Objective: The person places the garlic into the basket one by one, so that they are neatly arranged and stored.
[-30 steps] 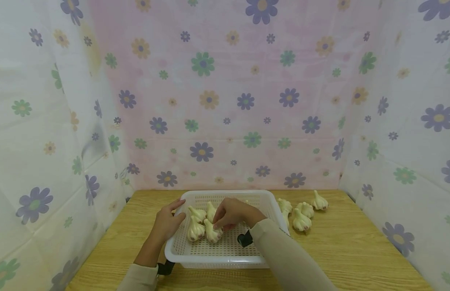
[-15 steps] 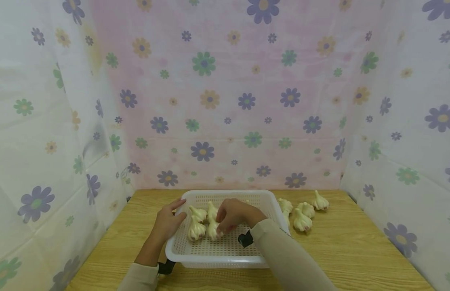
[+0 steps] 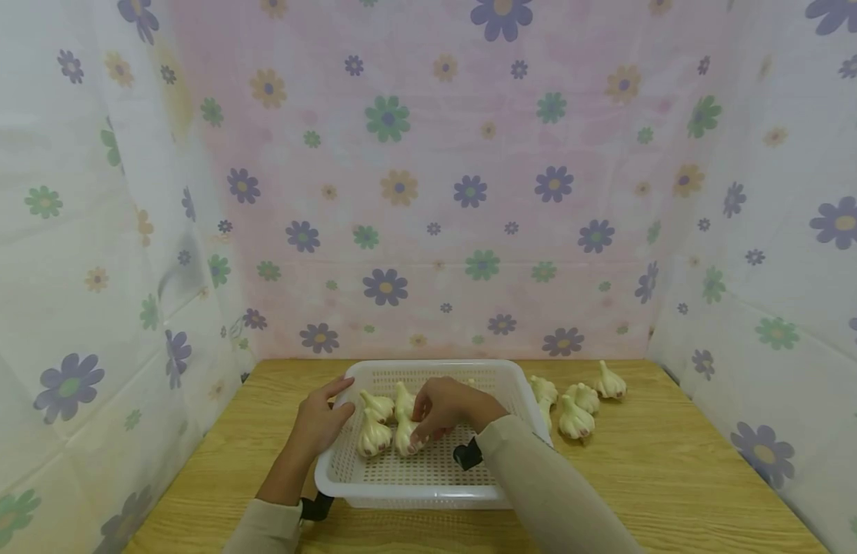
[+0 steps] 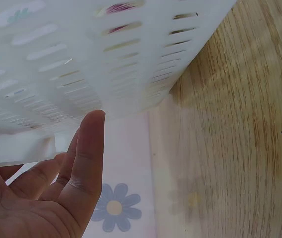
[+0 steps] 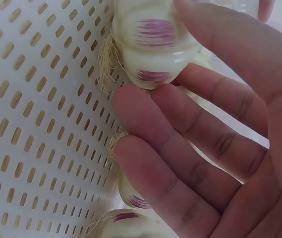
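Observation:
A white plastic basket stands on the table with several garlic bulbs grouped in its left half. My left hand holds the basket's left rim; in the left wrist view its fingers lie along the outside of the perforated wall. Inside the basket, my right hand holds the front garlic bulb of the group between thumb and fingers. The right wrist view shows this bulb close up, with purple streaks and thin roots, the other fingers loosely bent. Two more bulbs lie below those fingers, partly hidden.
More garlic bulbs lie on the wooden table right of the basket, one farther back. Flower-patterned cloth encloses the table at the back and both sides.
The right hand and the front garlic bulb have shifted slightly, the bulb's neck now lying close to the one behind. The left hand has stayed on the rim.

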`<state>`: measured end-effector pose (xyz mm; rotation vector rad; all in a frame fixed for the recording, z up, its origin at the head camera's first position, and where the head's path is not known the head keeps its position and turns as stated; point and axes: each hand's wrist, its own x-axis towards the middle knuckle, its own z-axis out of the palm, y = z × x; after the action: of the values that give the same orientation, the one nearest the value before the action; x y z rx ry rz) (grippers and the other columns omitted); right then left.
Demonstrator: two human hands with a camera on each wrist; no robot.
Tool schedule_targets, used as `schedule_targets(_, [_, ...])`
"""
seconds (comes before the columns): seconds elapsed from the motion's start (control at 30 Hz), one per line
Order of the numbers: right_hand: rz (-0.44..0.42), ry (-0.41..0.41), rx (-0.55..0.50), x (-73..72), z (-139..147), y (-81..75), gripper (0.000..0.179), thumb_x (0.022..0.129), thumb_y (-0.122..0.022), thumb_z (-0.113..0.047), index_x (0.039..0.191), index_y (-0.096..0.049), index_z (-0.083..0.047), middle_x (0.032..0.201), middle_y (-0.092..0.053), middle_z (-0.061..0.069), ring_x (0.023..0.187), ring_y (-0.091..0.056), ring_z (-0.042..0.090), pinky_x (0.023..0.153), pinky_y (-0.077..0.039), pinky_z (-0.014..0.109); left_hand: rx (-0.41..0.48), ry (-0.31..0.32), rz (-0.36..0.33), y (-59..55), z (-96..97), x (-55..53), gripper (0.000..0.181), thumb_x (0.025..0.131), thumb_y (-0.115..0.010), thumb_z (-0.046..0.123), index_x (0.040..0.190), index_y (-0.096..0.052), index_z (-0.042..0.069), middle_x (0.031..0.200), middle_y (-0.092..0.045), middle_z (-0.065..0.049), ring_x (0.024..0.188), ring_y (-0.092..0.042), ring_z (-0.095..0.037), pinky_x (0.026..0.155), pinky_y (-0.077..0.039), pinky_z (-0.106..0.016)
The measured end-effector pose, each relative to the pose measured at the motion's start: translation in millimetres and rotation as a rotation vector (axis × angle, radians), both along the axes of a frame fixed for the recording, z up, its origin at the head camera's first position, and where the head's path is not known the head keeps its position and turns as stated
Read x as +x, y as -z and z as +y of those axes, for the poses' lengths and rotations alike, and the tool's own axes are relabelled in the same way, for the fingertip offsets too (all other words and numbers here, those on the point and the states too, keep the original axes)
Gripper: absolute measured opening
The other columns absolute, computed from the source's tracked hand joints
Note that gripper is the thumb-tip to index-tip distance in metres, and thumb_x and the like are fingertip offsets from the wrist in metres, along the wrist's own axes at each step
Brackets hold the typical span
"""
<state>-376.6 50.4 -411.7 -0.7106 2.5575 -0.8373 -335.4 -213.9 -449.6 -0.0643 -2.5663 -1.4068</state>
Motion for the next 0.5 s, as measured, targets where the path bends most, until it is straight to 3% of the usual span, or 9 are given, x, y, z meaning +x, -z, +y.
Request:
schedule_targets(0.3, [0.02,-0.026,-0.006,-5.4,4.2,0.9,0.019,0.079,-0.09,-0.029,0.092,-0.079,-0.023,0.082,-0.075,-0.006,0.07,-0.074,0.024,0.066,-0.062,0.041,0.0,-0.003,-0.002,-1.9,1.1,1.5,0.054,0.092,-0.062,0.015,0.146,-0.061,0.011,0.162,-0.045,-0.003,0.103,-0.073,-0.03,0.07,-0.063,-0.035])
schedule_targets(0.5, [0.041,-0.038,-0.024,-8.7,6.1,-5.2,0.021,0.08,-0.089,-0.031,0.097,-0.08,-0.021,0.084,-0.076,-0.007,0.074,-0.075,0.028,0.067,-0.062,0.04,0.001,0.004,-0.001,-2.7,1.0,2.0,0.053,0.093,-0.061,0.014,0.146,-0.06,0.01,0.163,-0.044,-0.005,0.103,-0.073,-0.03,0.072,-0.063,-0.036])
